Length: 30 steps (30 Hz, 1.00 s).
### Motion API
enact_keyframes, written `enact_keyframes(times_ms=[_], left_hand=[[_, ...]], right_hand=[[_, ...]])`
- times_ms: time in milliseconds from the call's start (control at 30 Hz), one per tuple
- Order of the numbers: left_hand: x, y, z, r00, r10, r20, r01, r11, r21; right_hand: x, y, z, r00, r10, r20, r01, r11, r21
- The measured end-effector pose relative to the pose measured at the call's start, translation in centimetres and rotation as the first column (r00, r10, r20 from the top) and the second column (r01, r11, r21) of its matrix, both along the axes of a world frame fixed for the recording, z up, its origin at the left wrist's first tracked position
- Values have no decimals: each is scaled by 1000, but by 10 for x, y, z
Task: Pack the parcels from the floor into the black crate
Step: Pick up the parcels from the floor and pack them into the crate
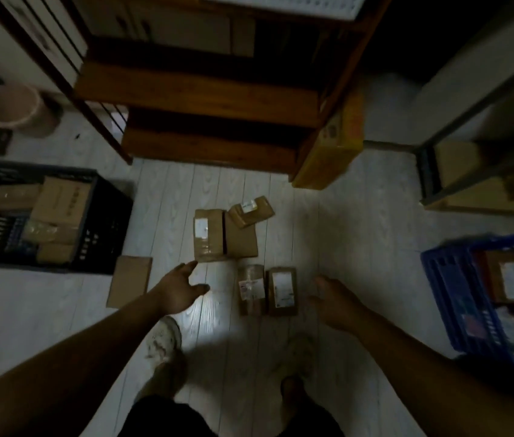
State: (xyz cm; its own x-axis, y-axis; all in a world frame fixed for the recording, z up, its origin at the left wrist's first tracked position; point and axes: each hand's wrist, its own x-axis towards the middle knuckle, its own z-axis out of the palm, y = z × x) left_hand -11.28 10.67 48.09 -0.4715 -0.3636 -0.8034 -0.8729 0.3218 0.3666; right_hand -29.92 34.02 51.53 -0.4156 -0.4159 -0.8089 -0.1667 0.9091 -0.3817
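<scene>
Mid-pick: left hand (183,287) and right hand (332,302) both empty, fingers spread, reaching for floor parcels (208,236); grab next, then black crate (104,222).

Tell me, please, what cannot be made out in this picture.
Head view, dim and blurred:
1. Label text on the floor parcels: too small.
2. Black crate: left side cut by the frame edge; lower parcels hidden under upper ones.
3. Blue basket: contents smeared by blur.
</scene>
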Motion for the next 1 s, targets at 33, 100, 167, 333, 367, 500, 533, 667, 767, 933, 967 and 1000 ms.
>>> enact_keyframes(times_ms=[33, 100, 167, 333, 367, 500, 533, 667, 767, 933, 967, 1000], left_hand=[[-4, 14, -24, 999, 13, 42, -14, 1000, 21], [-12, 34, -59, 994, 26, 102, -31, 998, 54], [-24, 52, -105, 990, 65, 126, -76, 994, 84], [-55, 75, -223, 975, 164, 151, -182, 977, 112], [-58, 77, -245, 973, 169, 156, -187, 976, 109], [-69, 89, -329, 980, 142, 137, -153, 985, 76], [-75, 96, -347, 984, 138, 117, -149, 984, 98], [-109, 129, -410, 982, 186, 33, -188, 951, 244], [-129, 149, -454, 974, 226, 8, -216, 920, 328], [-142, 163, -500, 914, 403, 52, -395, 851, 345], [-143, 164, -500, 909, 414, 46, -403, 846, 350], [-143, 164, -500, 906, 421, 35, -406, 845, 348]], right_hand=[[-13, 7, -23, 1000, 17, 4, -17, 1000, 14], [-32, 14, -63, 1000, 29, -8, -29, 999, 34], [-46, 19, -110, 999, 29, -21, -28, 999, 36], [-46, 22, -243, 1000, 23, 17, -24, 999, 46], [-43, 23, -267, 999, 14, 31, -15, 999, 32], [-32, 33, -366, 986, -138, 95, 139, 990, -3], [-31, 37, -388, 979, -183, 94, 183, 983, 8], [-32, 52, -468, 947, -315, 63, 312, 949, 42], [-33, 60, -514, 916, -392, 86, 394, 919, -4], [-32, 65, -552, 786, -513, 345, 552, 834, -18], [-31, 66, -551, 758, -541, 365, 586, 810, -16], [-30, 67, -548, 733, -572, 369, 620, 784, -17]])
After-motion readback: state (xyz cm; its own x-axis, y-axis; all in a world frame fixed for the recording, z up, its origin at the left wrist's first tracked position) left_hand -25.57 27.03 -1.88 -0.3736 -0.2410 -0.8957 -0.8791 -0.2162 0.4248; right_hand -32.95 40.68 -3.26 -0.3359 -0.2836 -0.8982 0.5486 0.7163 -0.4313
